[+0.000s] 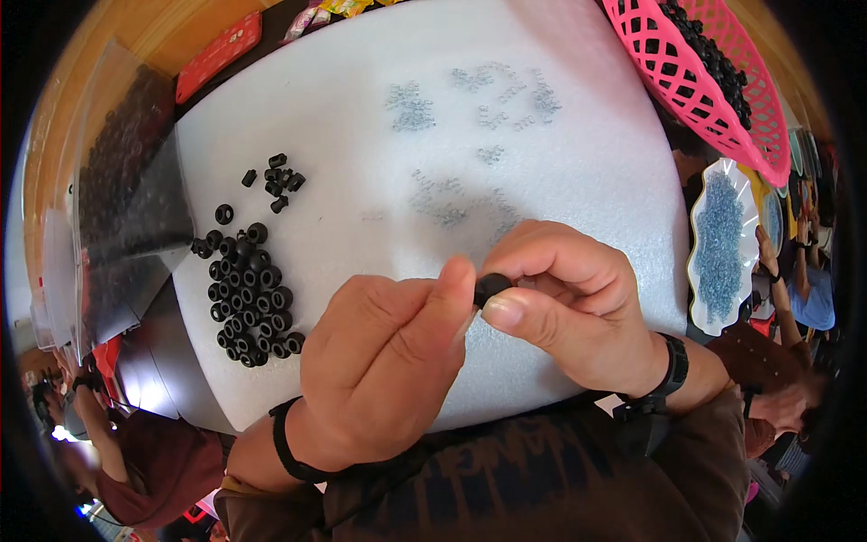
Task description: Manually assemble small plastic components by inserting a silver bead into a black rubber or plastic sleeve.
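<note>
My right hand [578, 303] pinches a small round black piece [492, 287] between thumb and fingertips, above the near part of a white foam board. Pressed up against that same piece is my left hand [388, 352], its thumb and fingers closed; whatever they grip is hidden. Left of my hands lies a pile of round black pieces with holes [248, 294]. Farther back sits a small group of short black cylinder pieces [280, 179]. Tiny metal springs [412, 108] are scattered in loose clusters over the far and middle parts of the board [334, 90].
A pink lattice basket [686, 95] full of black pieces stands at the far right. Below it is a white scalloped dish [748, 226] heaped with springs. At the left edge leans a clear plastic bag [135, 181] of dark pieces. Other people work on both sides.
</note>
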A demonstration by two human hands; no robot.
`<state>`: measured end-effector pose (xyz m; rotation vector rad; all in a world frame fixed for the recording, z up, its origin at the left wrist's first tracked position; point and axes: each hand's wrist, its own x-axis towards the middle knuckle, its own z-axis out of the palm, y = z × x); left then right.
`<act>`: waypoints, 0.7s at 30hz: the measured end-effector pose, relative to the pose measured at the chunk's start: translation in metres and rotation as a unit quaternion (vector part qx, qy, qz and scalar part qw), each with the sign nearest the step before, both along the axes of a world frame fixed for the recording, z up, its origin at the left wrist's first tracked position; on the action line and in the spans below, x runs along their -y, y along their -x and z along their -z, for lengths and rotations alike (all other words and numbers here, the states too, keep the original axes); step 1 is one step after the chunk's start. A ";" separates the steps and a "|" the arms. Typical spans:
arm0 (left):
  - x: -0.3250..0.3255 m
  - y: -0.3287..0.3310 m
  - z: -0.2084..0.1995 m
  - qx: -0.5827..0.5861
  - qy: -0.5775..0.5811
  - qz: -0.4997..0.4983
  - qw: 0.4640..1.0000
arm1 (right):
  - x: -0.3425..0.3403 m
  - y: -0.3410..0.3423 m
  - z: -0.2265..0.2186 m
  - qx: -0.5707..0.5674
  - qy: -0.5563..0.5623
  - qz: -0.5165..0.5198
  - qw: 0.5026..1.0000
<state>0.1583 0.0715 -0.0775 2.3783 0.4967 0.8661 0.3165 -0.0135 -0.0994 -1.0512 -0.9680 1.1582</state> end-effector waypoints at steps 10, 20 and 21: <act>0.005 0.000 0.007 0.004 -0.045 0.001 0.999 | 0.002 0.003 -0.009 -0.301 0.093 -0.041 0.948; 0.006 -0.001 0.002 -0.015 -0.011 -0.007 1.000 | 0.002 -0.002 -0.009 -0.341 0.149 -0.088 0.924; 0.006 0.000 0.002 -0.016 -0.011 -0.008 1.000 | 0.002 -0.003 -0.010 -0.326 0.160 -0.092 0.927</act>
